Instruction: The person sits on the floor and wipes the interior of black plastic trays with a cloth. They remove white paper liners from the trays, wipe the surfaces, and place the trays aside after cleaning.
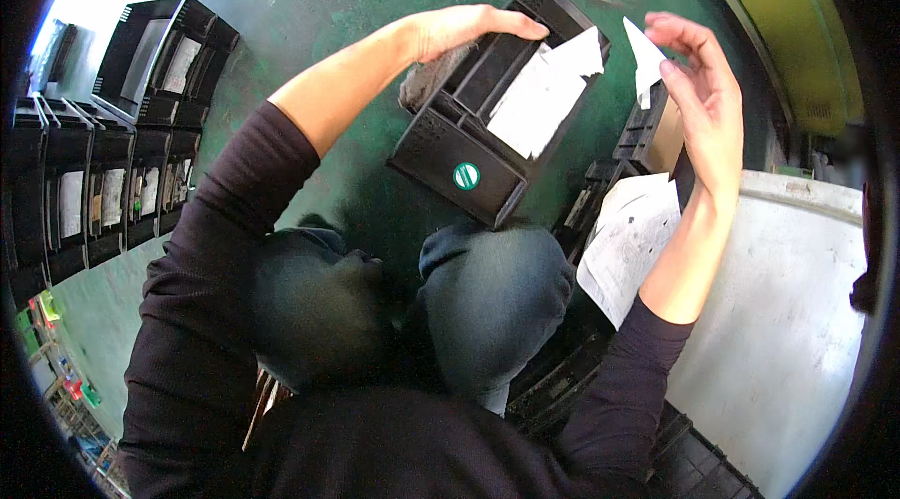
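your right hand (pixel 703 96): thumb and fingers pinched together on a torn white paper scrap (pixel 641 59), which juts out to their left.
your left hand (pixel 459 30): thumb over the black plastic crate (pixel 450 157); other fingers hidden, so i cannot tell their grip.
tearing risk: the ragged white sheet (pixel 539 105) on the crate could shred if you pull sharply.
slipping risk: the crate could slide toward your knee (pixel 497 279) if your left hold is loose.
sheet position: just beside your left thumb tip, apart from your right fingertips.
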{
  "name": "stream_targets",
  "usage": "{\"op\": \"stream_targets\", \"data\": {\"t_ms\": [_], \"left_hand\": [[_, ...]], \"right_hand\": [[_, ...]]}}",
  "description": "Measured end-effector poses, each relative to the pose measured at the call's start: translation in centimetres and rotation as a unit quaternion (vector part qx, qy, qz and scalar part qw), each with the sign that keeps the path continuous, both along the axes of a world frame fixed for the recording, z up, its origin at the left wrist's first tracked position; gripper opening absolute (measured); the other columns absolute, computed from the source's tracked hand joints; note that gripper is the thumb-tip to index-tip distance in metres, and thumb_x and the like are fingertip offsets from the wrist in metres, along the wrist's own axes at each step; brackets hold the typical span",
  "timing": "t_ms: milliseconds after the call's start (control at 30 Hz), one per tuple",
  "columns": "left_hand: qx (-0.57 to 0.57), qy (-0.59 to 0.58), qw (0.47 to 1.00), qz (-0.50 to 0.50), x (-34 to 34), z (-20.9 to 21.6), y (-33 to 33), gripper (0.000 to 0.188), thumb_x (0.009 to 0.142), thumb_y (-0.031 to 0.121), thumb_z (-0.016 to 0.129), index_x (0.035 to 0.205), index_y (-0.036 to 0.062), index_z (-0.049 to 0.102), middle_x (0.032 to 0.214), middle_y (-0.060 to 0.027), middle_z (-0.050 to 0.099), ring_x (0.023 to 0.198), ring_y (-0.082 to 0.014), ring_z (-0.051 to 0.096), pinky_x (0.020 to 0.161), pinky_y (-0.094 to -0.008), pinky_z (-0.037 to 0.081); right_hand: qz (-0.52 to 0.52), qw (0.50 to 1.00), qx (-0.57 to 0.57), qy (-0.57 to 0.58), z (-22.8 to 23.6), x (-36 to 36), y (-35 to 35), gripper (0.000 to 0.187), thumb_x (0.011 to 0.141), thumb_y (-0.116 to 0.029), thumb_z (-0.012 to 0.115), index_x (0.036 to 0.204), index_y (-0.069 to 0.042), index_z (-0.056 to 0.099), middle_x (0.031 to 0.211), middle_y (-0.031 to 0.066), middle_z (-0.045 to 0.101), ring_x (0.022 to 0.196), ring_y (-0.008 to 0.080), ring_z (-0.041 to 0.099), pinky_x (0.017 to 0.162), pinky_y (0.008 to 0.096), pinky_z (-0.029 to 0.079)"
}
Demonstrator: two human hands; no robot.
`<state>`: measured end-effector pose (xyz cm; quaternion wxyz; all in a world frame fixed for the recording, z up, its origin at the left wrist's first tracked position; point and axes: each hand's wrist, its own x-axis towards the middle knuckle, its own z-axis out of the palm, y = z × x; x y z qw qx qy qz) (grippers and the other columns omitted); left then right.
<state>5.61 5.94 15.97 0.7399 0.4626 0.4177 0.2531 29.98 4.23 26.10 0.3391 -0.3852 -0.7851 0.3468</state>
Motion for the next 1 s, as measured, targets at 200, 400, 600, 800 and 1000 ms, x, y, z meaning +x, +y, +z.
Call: {"op": "stream_targets", "data": {"t_ms": [200,400,600,800,1000], "left_hand": [[-0.011,-0.016,0.999,-0.033,-0.1,-1.5,1.1,0.054,0.08,0.048,0.062,0.113,0.0063,0.062,0.104,-0.0085,0.067,0.084,-0.016,0.064,0.077,-0.0302,0.05],[0.063,-0.025,0.997,-0.034,-0.1,-2.1,1.4,0.053,0.083,0.047,0.058,0.117,0.0069,0.061,0.11,-0.0052,0.064,0.096,-0.013,0.059,0.085,-0.0277,0.046],[0.036,-0.01,0.998,-0.047,-0.3,-1.7,1.1,0.053,0.084,0.048,0.056,0.118,0.0071,0.061,0.11,-0.0054,0.064,0.096,-0.0129,0.059,0.086,-0.0282,0.046],[0.043,-0.008,0.998,-0.036,-0.3,-1.1,0.8,0.05,0.084,0.047,0.056,0.114,0.0083,0.063,0.098,-0.0033,0.065,0.084,-0.0106,0.06,0.077,-0.0271,0.048],[0.046,-0.015,0.998,-0.033,-0.4,-0.7,0.6,0.046,0.084,0.046,0.055,0.112,0.0102,0.064,0.094,-0.0024,0.065,0.081,-0.0094,0.059,0.074,-0.0263,0.048]], "right_hand": [[0.055,0.958,0.173,-0.222,-1.9,-3.6,0.6,0.041,0.065,0.011,0.045,0.099,-0.008,0.056,0.096,0.0112,0.058,0.092,0.0312,0.059,0.082,0.0372,0.047],[0.004,0.91,0.2,-0.363,-4.0,-4.8,-0.9,0.036,0.075,0.0,0.053,0.109,-0.01,0.059,0.097,0.008,0.058,0.083,0.0279,0.06,0.076,0.0379,0.047],[0.034,0.872,0.243,-0.423,-4.4,-4.1,-1.0,0.041,0.076,-0.001,0.056,0.113,-0.017,0.062,0.096,0.0052,0.056,0.087,0.0254,0.058,0.077,0.0372,0.045],[0.082,0.857,0.312,-0.403,-3.7,-4.7,0.6,0.023,0.075,-0.004,0.061,0.096,-0.013,0.062,0.094,0.0039,0.055,0.089,0.024,0.057,0.083,0.038,0.043],[0.111,0.818,0.373,-0.423,-4.4,-5.1,1.9,0.023,0.071,-0.004,0.062,0.093,-0.01,0.058,0.096,0.0049,0.055,0.094,0.0238,0.056,0.085,0.0398,0.042]]}}
